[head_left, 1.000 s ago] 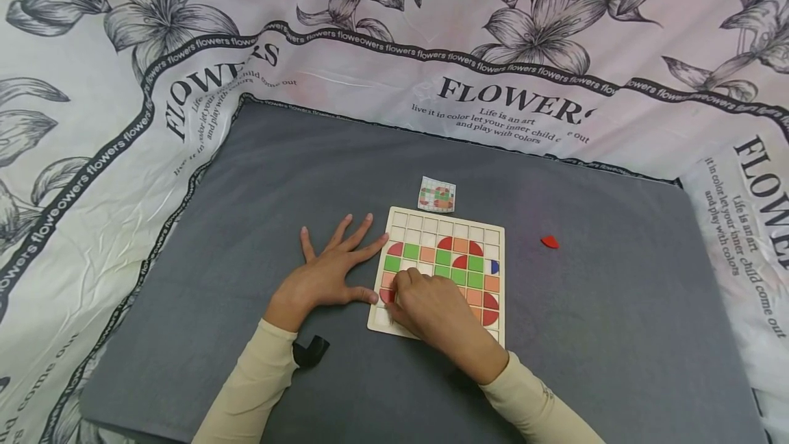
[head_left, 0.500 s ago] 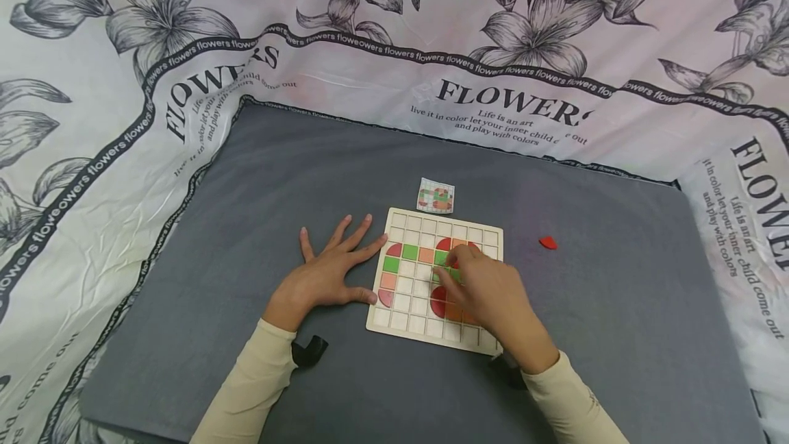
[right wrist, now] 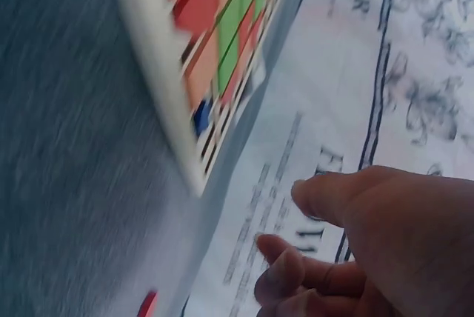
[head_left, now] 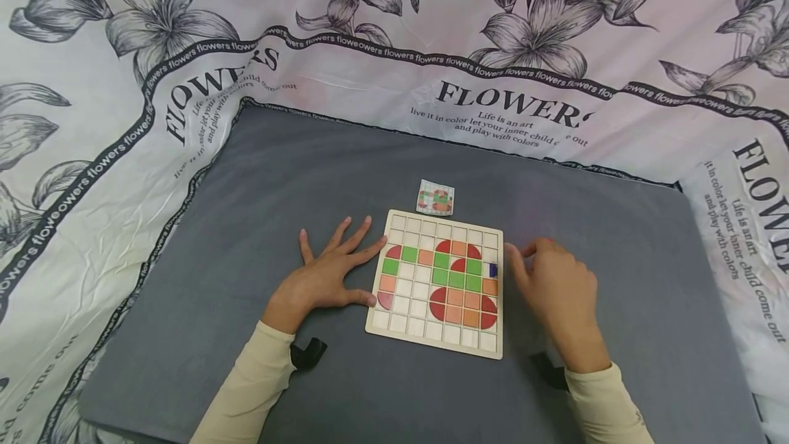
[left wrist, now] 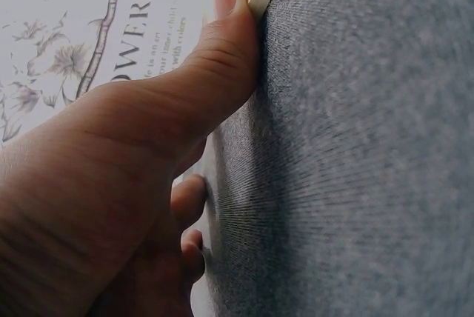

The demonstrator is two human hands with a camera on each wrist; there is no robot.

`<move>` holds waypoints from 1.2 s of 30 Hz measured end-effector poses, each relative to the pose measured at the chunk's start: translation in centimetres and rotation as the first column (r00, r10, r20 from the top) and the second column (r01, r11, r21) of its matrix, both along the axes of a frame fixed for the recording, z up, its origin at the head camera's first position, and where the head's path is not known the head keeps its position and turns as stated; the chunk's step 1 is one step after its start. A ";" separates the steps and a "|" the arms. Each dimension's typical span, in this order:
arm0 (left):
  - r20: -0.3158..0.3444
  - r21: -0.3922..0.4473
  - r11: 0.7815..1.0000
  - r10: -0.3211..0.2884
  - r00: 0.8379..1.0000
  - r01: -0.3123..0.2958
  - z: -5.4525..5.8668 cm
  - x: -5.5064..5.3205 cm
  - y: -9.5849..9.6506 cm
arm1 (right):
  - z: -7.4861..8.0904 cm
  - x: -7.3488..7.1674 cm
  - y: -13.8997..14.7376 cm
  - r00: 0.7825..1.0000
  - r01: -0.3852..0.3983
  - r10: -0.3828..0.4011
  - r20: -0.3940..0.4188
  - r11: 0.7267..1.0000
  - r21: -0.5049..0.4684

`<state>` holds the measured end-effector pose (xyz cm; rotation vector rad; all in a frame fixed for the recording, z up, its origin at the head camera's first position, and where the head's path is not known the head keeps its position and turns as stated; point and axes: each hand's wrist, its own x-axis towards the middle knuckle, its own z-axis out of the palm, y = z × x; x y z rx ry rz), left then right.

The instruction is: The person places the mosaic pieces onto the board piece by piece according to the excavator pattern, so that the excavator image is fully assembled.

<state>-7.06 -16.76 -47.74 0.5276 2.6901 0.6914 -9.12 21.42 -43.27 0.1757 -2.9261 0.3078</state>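
Observation:
A square wooden grid board point(head_left: 434, 352) lies on the grey table, its cells partly filled with red rounded tiles, green squares, orange squares and one small blue tile point(head_left: 493, 270) by the right edge. Against the board's left edge rests my left hand point(head_left: 327, 278), flat with fingers spread; in the left wrist view the thumb point(left wrist: 226, 24) touches the board's side. My right hand point(head_left: 557, 290) is just off the board's right edge, holding nothing, its thumb and index finger apart. A loose red tile point(right wrist: 148, 304) shows low in the right wrist view; in the head view the hand hides it.
Beyond the board's far edge lies a small card point(head_left: 435, 198) printed with a coloured grid pattern. Flower-printed cloth point(head_left: 370, 81) stands up around the back and sides of the table point(head_left: 296, 156). A black strap point(head_left: 308, 353) hangs at the left wrist.
My right hand has moved from the board's lower left part, across it to the right, and off past the right edge, uncovering the tiles. The left hand has stayed in place.

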 end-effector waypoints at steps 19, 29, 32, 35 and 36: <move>-0.012 0.047 0.999 0.002 1.000 -0.001 0.1 0.1 0.0 | -2.0 -2.7 5.0 0.977 0.211 -0.213 0.024 0.974 0.078; -0.019 0.040 0.999 -0.001 1.000 0.002 -0.1 0.2 0.0 | -2.4 -4.3 4.8 0.970 0.212 -0.221 0.097 0.972 0.098; -0.015 0.038 0.999 -0.003 1.000 0.003 -0.1 0.2 -0.1 | -2.5 -4.6 4.7 0.969 0.217 -0.226 0.098 0.972 0.094; -0.021 0.039 0.999 -0.003 1.000 0.004 -0.2 0.2 -0.1 | -2.4 -4.7 4.6 0.967 0.218 -0.227 0.116 0.972 0.084; -0.021 0.041 0.999 -0.003 1.000 0.004 -0.2 0.2 -0.2 | -2.4 -4.8 4.6 0.966 0.217 -0.226 0.123 0.973 0.081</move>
